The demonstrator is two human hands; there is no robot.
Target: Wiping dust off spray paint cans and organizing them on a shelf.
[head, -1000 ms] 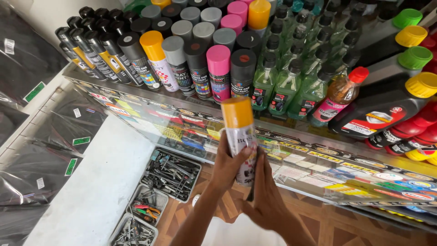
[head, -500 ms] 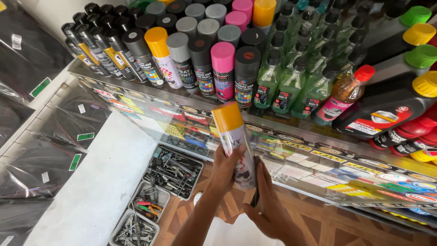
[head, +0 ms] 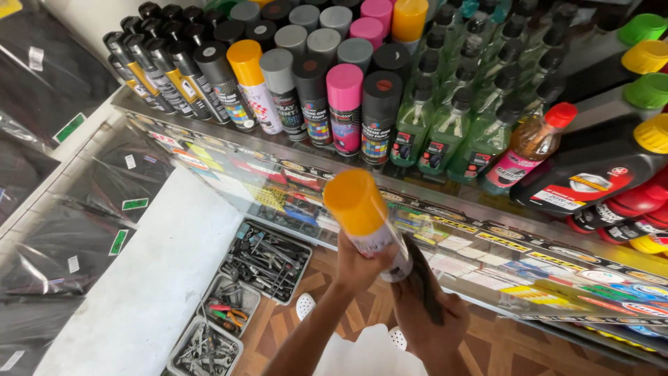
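Gripping a spray can [head: 365, 219] with an orange cap, the person's left hand [head: 358, 268] was wrapped around the lower white part of its body, fingers closed on it, so the can leaned up and to the left with the cap topmost. The right hand [head: 435, 320] sat just beside and below, holding a dark, flat, blurred thing [head: 422, 278] against the can's base; I could not tell what that thing was, nor exactly how the fingers pinched it. The can hung in the air above the wooden floor [head: 501, 348], touching nothing but the hands. Well above the hands, a glass shelf [head: 445, 191] carried a packed row of spray cans [head: 306, 83], green bottles [head: 445, 118] and an amber bottle with a red cap [head: 532, 143]. To my mind the grip was the weak spot: held low with the weight leaning out, the can could have slipped and dropped to the floor, or into the grey trays of tools [head: 261, 261] down to the left of the hands. A swing upward could have knocked the crowded row and toppled several cans together. If the cap were loose, pressure near the nozzle might also have released paint.
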